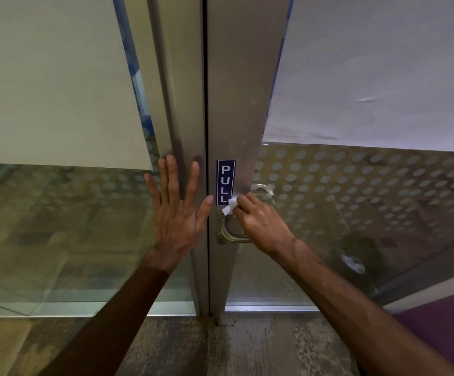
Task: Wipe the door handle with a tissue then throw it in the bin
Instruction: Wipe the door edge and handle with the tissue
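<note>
We stand close against a pair of glass doors with metal frames, looking down at both our arms. Our left hand point(175, 210) lies flat and open, fingers spread, pressed on the metal frame of the left door point(185, 118) beside the dark seam where the two doors meet. Our right hand point(261, 223) is curled closed around a white tissue point(229, 206), holding it against the upper part of the door handle point(231, 234), a curved steel bar fixed to the frame of the right door point(242, 104). A corner of the tissue sticks out past our fingers, just below a blue sign point(225, 182) reading PULL, which is stuck upright on the frame above the handle. Both glass panes carry a band of pale dots point(356, 180), and white sheets point(383, 71) cover their upper parts. Below us is a worn, speckled floor point(261, 346).
</note>
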The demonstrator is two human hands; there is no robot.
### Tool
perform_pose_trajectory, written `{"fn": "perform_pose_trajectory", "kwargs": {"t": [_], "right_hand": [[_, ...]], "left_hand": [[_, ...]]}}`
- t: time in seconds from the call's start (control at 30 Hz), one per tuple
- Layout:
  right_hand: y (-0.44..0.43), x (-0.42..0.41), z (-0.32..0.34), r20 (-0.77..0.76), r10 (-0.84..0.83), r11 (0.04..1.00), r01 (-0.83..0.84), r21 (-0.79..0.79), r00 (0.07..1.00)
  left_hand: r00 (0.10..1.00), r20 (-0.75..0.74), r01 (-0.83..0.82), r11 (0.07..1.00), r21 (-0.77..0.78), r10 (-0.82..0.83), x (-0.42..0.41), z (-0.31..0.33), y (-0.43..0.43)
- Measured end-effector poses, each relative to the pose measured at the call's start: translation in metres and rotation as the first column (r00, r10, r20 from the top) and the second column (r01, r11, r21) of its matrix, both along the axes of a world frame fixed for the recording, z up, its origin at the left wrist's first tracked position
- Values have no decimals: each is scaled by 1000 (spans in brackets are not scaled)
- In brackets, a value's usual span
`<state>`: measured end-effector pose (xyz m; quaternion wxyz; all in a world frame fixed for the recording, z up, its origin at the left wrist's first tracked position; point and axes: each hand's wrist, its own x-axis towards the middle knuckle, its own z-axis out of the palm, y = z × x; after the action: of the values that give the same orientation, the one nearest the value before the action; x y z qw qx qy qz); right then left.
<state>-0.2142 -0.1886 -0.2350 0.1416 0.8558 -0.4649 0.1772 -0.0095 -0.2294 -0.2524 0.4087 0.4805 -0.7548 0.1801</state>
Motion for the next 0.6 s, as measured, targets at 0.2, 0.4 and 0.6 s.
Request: {"fn": "perform_pose_trajectory", "kwargs": {"t": [0.2,0.4,0.6], "right_hand": [[-10,1,46,145,47,953,0,-304,988],[-11,0,36,150,46,934,11,-358,988],[4,-5,-5,27,18,1000,-18,-12,999]], "left_hand": [[1000,-10,11,1000,14,-10,-1,3,2],[1000,-22,13,1000,-15,-14,-2,4,0],[1000,-10,10,1000,-10,-11,-3,3,-4]]}}
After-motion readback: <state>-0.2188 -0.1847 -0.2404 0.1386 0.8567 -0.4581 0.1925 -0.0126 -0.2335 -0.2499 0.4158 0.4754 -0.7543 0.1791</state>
